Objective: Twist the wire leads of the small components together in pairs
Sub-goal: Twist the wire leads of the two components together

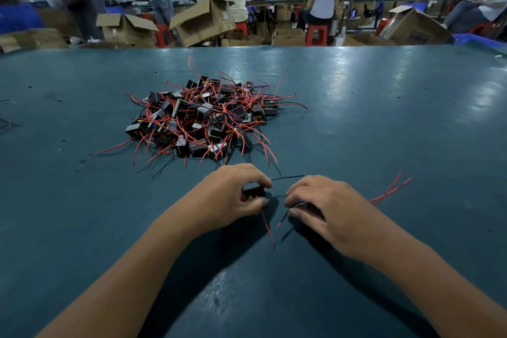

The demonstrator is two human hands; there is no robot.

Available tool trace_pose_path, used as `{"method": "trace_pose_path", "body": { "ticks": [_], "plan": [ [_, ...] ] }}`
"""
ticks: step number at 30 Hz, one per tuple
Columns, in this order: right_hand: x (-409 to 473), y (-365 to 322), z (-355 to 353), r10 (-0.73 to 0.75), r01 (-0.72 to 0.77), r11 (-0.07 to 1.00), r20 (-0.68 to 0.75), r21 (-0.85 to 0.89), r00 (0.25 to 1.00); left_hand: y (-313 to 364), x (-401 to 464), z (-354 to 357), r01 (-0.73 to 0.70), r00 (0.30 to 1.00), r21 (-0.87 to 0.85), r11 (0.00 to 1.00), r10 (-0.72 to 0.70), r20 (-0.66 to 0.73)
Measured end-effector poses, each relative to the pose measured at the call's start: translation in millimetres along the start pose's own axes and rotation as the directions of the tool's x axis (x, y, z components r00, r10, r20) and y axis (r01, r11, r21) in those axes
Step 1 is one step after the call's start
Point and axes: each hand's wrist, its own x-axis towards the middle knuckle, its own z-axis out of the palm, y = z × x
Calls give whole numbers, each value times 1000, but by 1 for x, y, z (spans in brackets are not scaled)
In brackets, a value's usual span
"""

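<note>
Low in the middle of the frame, the left hand [233,195] has its grip curled around a small black boxy component [253,193] on the dark teal surface [384,118]. Just beside it, the right hand [326,208] pinches a thin black wire lead [297,203]. Above them sits a pile of black components with red wires [203,118].

The broad teal desk [384,123] has a smooth, slightly glossy top that throws back pale patches of light, with small dark specks and scuffs across it. The heap of small black box-shaped components [203,115] looks like matt plastic, some faces banded in paler, shinier tape. Their thin red and black wire leads [255,143] wear smooth plastic insulation with a faint sheen. Behind the desk, the open brown cardboard boxes [203,22] are matt and papery, and the low red stools [317,34] look like smooth plastic.
</note>
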Motion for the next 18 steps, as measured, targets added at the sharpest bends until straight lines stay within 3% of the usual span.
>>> {"method": "trace_pose_path", "body": {
  "ticks": [18],
  "plan": [
    [-1,4,1,129,-85,961,-157,263,979,2,-4,-1,1,1000,-137,991,2,17]
  ]
}}
